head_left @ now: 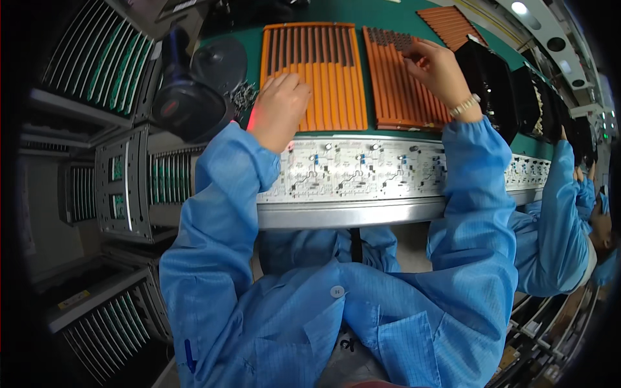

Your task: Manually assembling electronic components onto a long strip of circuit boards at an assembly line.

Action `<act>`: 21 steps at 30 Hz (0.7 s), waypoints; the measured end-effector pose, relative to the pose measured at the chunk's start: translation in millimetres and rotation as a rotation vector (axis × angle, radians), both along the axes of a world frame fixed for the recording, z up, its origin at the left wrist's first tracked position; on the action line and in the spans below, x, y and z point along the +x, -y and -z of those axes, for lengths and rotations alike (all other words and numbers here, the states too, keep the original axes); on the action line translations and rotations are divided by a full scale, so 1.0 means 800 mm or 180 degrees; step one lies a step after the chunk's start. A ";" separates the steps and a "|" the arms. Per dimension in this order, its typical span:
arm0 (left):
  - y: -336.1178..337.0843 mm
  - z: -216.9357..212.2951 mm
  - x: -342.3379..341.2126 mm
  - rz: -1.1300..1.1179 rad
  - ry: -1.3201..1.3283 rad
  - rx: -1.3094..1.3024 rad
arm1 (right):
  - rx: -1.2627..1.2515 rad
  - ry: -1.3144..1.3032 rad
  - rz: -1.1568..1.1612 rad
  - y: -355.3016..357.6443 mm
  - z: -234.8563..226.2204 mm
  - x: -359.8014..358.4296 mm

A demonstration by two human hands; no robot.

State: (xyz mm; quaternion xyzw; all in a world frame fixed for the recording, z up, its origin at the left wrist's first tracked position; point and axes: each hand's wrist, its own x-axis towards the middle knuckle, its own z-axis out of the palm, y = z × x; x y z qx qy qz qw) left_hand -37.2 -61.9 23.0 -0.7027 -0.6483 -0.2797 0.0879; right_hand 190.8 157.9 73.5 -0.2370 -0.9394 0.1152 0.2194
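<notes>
L hand [281, 107] over L side of L orange tray [336, 97], fingers bent; grip hidden, can't tell if clamped. R hand [441, 71] over R orange tray [402, 97], thumb & fingertips close; can't see if anything's between. Both trays nr tabletop's [381, 13] near edge, just beyond circuit boards [362, 169]. I'd pinch lightly, 1 groove at a time, no knocking neighbours.

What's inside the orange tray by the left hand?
Orange tray: dark pieces line the grooves' far ends; visible near ends look bare. Left hand hides the near-left corner.
</notes>
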 end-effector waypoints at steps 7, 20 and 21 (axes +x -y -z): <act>0.153 -0.012 -0.009 0.0049 0.1123 -0.0404 | -0.1149 0.0469 -0.1240 0.198 -0.001 0.023; 0.211 0.045 -0.044 0.0097 0.0799 -0.0777 | -0.2278 0.0346 -0.0969 0.308 0.045 0.006; 0.212 0.044 -0.045 0.0138 0.0736 -0.0781 | -0.2281 0.0360 -0.0965 0.312 0.046 0.005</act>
